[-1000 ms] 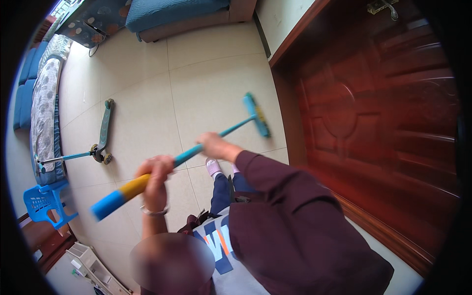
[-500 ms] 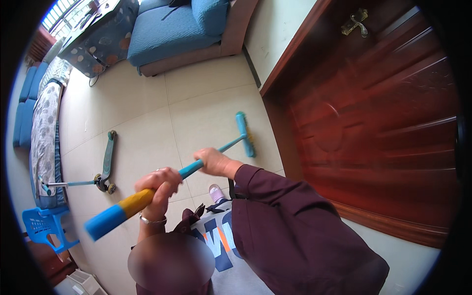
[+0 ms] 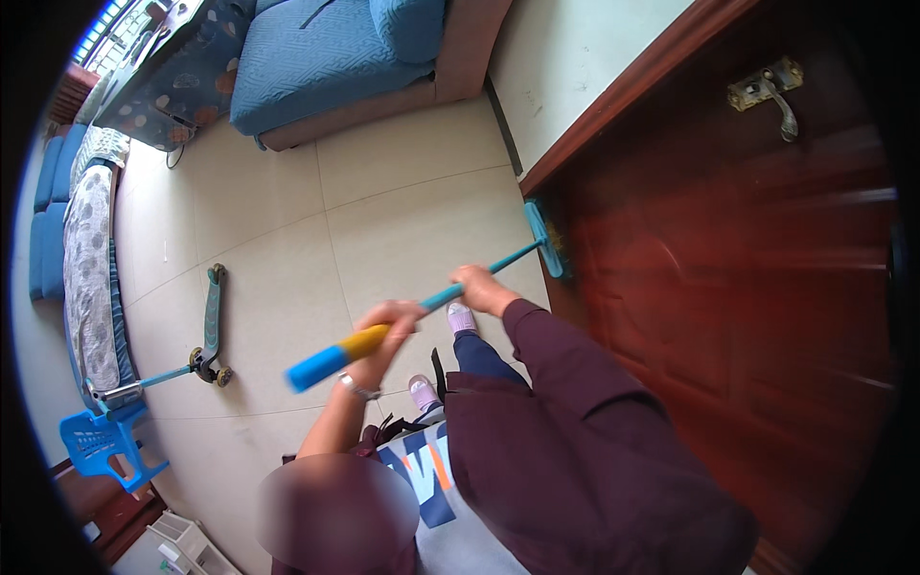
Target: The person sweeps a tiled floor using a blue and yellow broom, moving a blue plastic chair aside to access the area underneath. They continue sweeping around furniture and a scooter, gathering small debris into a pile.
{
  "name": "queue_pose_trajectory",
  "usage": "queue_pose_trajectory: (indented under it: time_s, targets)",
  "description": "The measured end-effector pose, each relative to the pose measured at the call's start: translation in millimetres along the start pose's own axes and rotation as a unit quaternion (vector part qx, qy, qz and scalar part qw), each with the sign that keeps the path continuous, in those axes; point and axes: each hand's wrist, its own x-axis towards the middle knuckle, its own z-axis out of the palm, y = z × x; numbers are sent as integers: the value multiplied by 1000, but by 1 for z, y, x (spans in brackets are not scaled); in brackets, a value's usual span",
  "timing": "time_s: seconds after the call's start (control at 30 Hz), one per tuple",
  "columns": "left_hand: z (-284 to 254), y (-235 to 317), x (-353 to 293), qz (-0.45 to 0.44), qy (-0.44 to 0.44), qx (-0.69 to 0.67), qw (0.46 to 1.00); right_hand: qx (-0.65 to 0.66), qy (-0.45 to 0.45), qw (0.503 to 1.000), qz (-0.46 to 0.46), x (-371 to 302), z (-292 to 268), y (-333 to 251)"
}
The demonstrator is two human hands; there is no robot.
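Observation:
A long-handled broom (image 3: 516,256) slants across the middle, its blue and yellow grip end at lower left. My left hand (image 3: 386,333), a bracelet on its wrist, is closed round the handle just above the yellow part. Further along the teal pole, my right hand (image 3: 481,289) is wrapped round it. The broom's teal head (image 3: 542,237) is at the lower left edge of the dark red door (image 3: 661,316), its yellowish bristles turned to the door side. Whether the bristles touch the door, I cannot tell.
On the tiled floor (image 3: 259,259) a green kick scooter (image 3: 212,316) stands at left, beside a blue plastic chair (image 3: 103,441). A blue-covered sofa (image 3: 331,72) is at the far side, near a cloth-covered table (image 3: 182,81). A metal handle (image 3: 771,94) sticks out from the door.
Both hands have carried the broom to the right, and its head has gone from the floor tiles to the door's edge. A second foot now shows beneath the pole.

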Motion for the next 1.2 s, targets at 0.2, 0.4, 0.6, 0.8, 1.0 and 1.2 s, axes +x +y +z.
queue_pose_trajectory:
  time_s: [0.2, 0.4, 0.6, 0.8, 1.0, 1.2]
  targets:
    - [-41, 112, 16, 157, 149, 3, 976, 221, -13, 965, -137, 85, -7, -131]
    - [-30, 159, 34, 294, 63, 86, 950, 252, -36, 941, -221, 102, -63, -172]
    - [-49, 117, 36, 207, 46, 12, 977, 97, 7, 982, -160, 104, -77, -115]
    - [-77, 43, 19, 110, 151, -19, 982, 0, -92, 990, -111, 125, 7, -54]
    - [-132, 108, -9, 177, 191, -55, 964, 119, -103, 970, -183, 162, 15, -181]
    - [-146, 130, 3, 265, 97, -52, 958, 88, -38, 976, -195, 172, -22, -202]
